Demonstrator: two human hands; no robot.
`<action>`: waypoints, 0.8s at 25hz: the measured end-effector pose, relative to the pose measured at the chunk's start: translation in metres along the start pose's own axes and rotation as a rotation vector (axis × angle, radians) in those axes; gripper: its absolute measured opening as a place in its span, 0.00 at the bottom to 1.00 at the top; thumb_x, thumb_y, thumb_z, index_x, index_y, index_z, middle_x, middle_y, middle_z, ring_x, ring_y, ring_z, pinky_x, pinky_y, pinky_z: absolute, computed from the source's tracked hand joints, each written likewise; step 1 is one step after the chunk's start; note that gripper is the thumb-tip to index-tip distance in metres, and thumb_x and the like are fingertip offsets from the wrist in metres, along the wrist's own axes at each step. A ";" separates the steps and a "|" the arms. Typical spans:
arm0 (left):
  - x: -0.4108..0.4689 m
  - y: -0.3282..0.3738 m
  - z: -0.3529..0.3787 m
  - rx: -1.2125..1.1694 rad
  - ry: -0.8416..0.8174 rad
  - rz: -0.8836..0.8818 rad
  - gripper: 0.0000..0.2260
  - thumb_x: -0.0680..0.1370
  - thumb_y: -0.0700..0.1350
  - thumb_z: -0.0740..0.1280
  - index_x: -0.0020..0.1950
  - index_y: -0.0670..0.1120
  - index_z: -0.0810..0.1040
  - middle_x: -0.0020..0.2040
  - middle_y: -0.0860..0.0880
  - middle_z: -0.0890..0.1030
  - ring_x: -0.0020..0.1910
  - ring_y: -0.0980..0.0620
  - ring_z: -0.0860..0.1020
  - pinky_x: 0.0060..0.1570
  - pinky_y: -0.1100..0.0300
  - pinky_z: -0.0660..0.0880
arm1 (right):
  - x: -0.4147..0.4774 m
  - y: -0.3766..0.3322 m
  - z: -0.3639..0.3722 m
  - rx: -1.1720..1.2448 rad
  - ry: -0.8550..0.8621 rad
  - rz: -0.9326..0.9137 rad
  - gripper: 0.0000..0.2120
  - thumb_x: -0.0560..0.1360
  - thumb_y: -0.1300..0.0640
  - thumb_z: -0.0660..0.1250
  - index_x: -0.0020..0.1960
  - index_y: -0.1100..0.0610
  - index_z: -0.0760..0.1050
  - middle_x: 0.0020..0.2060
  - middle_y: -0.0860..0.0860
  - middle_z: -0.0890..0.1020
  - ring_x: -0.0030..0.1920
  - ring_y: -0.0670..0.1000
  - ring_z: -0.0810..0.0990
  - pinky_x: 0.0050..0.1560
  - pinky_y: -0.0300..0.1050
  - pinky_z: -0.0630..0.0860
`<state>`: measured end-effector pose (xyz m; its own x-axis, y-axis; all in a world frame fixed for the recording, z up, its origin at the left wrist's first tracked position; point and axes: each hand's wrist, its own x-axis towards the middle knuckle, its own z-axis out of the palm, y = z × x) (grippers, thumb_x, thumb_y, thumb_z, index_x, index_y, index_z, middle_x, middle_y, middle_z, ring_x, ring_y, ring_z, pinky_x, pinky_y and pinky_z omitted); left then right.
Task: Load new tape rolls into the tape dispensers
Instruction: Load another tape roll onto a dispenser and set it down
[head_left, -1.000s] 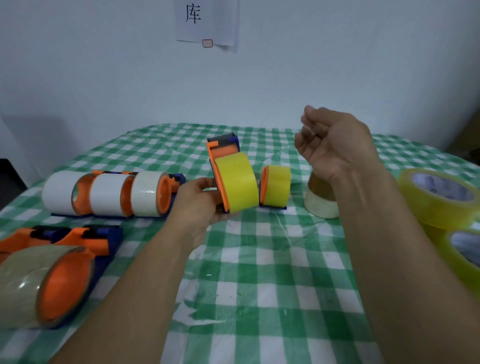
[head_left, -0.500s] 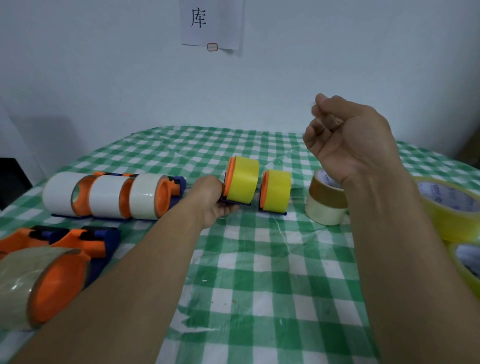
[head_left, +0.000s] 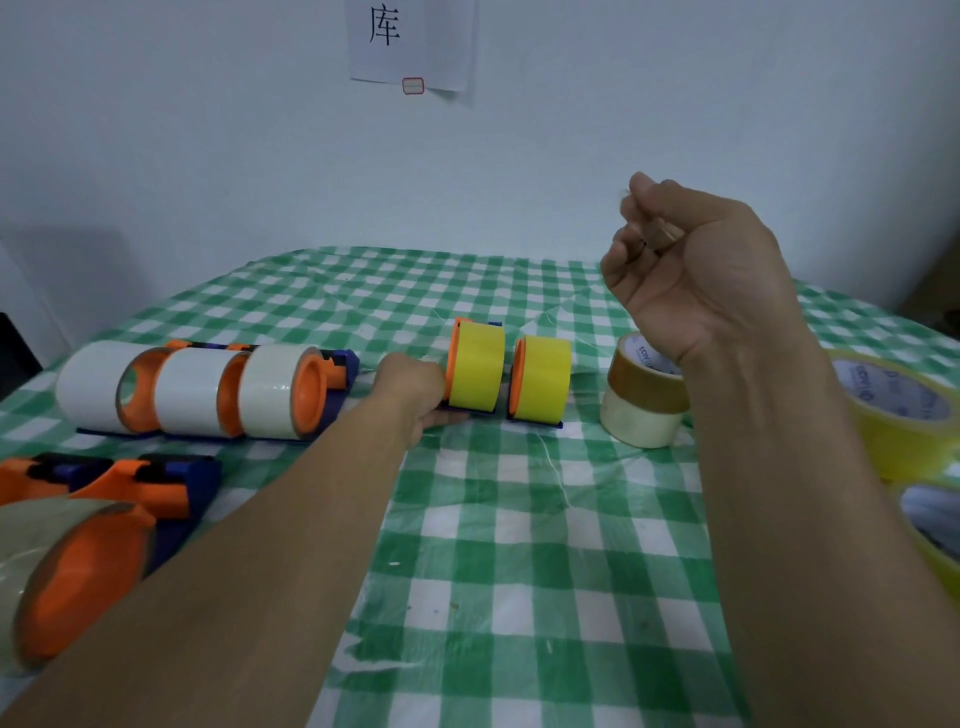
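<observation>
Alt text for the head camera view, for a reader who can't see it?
A person's left hand holds a yellow-roll dispenser standing on a green checked tablecloth beside a second yellow dispenser; the right hand hovers raised, fingers curled.

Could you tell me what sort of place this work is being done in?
Probably a small storeroom or packing bench, indoors: a paper sign on the white wall reads 库 (store), and a cloth-covered table holds loaded tape dispensers and spare tape rolls.

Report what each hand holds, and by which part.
Left hand grips the left yellow dispenser at its blue base. Right hand is raised with curled fingers; whether it pinches anything cannot be told.
</observation>
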<state>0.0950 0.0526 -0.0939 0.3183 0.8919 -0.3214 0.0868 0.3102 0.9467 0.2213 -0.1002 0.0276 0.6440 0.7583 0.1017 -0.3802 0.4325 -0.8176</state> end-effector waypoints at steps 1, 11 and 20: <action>0.000 0.000 0.001 0.012 0.000 0.005 0.08 0.81 0.29 0.60 0.59 0.33 0.75 0.45 0.39 0.81 0.37 0.45 0.82 0.33 0.48 0.83 | 0.000 0.000 0.000 0.004 0.004 -0.003 0.05 0.75 0.64 0.72 0.47 0.59 0.75 0.35 0.52 0.81 0.32 0.47 0.74 0.33 0.40 0.76; 0.003 0.002 0.008 0.126 0.017 0.014 0.08 0.81 0.31 0.62 0.59 0.36 0.73 0.55 0.37 0.81 0.47 0.39 0.83 0.28 0.49 0.82 | 0.001 0.002 0.002 0.008 -0.011 -0.004 0.09 0.75 0.64 0.72 0.52 0.59 0.74 0.34 0.52 0.81 0.32 0.47 0.75 0.34 0.39 0.76; -0.005 0.008 0.006 0.118 0.003 -0.003 0.06 0.82 0.32 0.60 0.49 0.39 0.75 0.53 0.38 0.81 0.42 0.43 0.82 0.23 0.55 0.80 | 0.000 0.004 0.002 0.004 -0.013 -0.001 0.07 0.75 0.64 0.72 0.50 0.59 0.76 0.34 0.52 0.82 0.31 0.47 0.76 0.33 0.39 0.76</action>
<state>0.1000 0.0489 -0.0850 0.3149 0.8920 -0.3244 0.1985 0.2723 0.9415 0.2187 -0.0977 0.0258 0.6360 0.7639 0.1096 -0.3824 0.4353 -0.8150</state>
